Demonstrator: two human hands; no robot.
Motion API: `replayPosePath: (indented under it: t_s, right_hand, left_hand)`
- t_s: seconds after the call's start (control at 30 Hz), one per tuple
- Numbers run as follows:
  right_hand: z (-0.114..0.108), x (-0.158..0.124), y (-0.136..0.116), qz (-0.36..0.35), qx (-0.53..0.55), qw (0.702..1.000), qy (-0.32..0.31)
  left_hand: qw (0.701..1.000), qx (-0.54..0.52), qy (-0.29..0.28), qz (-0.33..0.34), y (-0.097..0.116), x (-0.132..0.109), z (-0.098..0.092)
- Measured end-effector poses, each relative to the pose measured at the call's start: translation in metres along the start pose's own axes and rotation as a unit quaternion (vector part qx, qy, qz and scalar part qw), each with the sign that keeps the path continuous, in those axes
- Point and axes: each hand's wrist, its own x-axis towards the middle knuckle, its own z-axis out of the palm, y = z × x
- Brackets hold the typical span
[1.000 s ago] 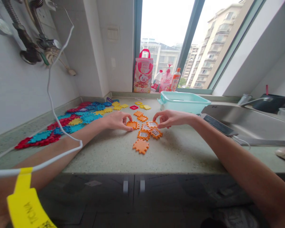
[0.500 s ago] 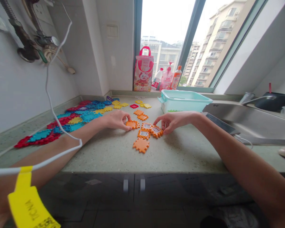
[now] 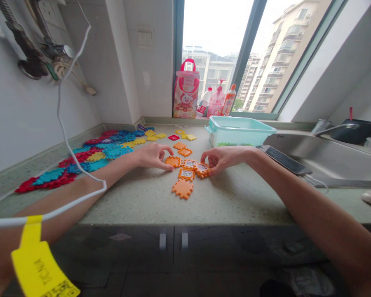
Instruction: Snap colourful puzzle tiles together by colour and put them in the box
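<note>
Several orange interlocking puzzle tiles lie joined in a cross-like shape on the countertop (image 3: 136, 204). My left hand (image 3: 154, 156) is beside the plain orange left tile (image 3: 173, 161); its thumb is at the tile's near edge and its index finger is raised apart from it. My right hand (image 3: 221, 160) grips the right window tile (image 3: 203, 168), which has a white lattice, between thumb and index finger. Two more window tiles, a middle one (image 3: 191, 163) and a nearer one (image 3: 186, 174), sit between the hands. A plain bottom tile (image 3: 182, 188) points toward me.
Red, blue and yellow tiles (image 3: 89, 156) are piled at left. Loose orange tiles (image 3: 181, 148) lie behind the joined ones. A teal plastic tub (image 3: 241, 126), a phone (image 3: 284, 159) and a sink (image 3: 334, 165) are at right. A white cable (image 3: 63, 119) hangs across the left.
My left index finger has lifted away from the left tile, widening the gap to the thumb. The right window tile now sits slightly closer in, with my right hand still on it.
</note>
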Motion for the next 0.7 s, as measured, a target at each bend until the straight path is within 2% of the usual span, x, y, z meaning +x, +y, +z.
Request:
replayPosePath:
  t_s: [0.2,0.3,0.4,0.5,0.6,0.7]
  right_hand:
    - [0.004,0.000,-0.007,-0.007,-0.020,1.000,-0.002]
    - [0.005,0.000,-0.010,-0.020,-0.029,0.999,0.002]
    - [0.004,0.000,-0.007,-0.019,-0.023,1.000,0.004]
    - [0.001,0.003,0.002,-0.033,-0.007,0.999,0.013]
    - [0.003,0.008,0.008,-0.061,0.009,0.997,0.057]
    - [0.011,0.017,0.003,-0.100,0.001,0.983,0.153]
  left_hand:
    - [1.000,0.019,-0.009,-0.008,-0.008,0.001,-0.007]
    - [0.998,0.044,-0.035,-0.016,-0.013,0.002,-0.012]
    - [0.996,0.050,-0.063,-0.026,-0.013,0.001,-0.014]
    - [0.998,0.016,-0.050,-0.027,-0.008,0.002,-0.012]
    - [0.999,-0.010,-0.022,-0.022,-0.003,0.003,-0.007]
    - [1.000,-0.024,-0.007,-0.020,-0.003,0.004,-0.005]
